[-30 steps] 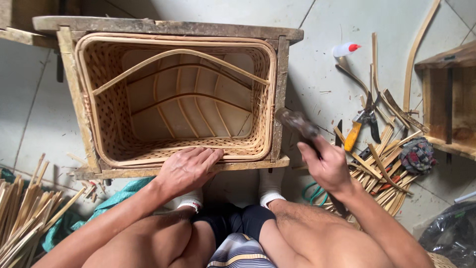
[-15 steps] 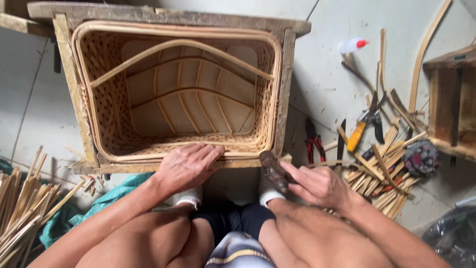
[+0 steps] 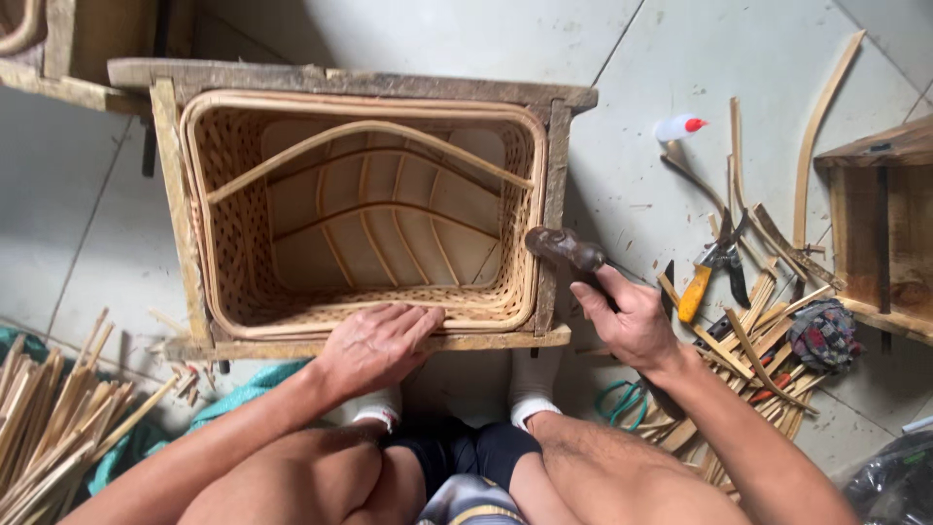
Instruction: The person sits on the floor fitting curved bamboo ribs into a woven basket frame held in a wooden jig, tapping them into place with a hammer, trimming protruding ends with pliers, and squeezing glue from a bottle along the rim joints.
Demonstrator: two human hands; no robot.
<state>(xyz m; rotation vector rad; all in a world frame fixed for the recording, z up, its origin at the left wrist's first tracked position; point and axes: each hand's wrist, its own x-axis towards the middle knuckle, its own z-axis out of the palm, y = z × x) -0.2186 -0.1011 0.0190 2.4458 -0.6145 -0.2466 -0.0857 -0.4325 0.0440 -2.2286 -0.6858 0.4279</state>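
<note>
Nearest the person, the left hand (image 3: 374, 345) lies flat, fingers spread, on the near rim of the rectangular woven rattan basket (image 3: 364, 209), which sits inside a rough wooden box frame (image 3: 554, 175) on the grey tiled floor (image 3: 622, 68). The right hand (image 3: 627, 316) is clamped round the handle of a dark-headed hammer (image 3: 564, 248), whose head hangs just beside the frame's near right corner.

Judging by how things lie, the basket is well along: walls fully woven, a pale rim strip running all round, an arched cane handle (image 3: 369, 146) in place. The near rim seems to be what is being fastened.

Further right on the floor lie split cane strips (image 3: 758, 340), yellow-handled pliers (image 3: 705, 277) and a small white bottle with a red cap (image 3: 678, 126).
</note>
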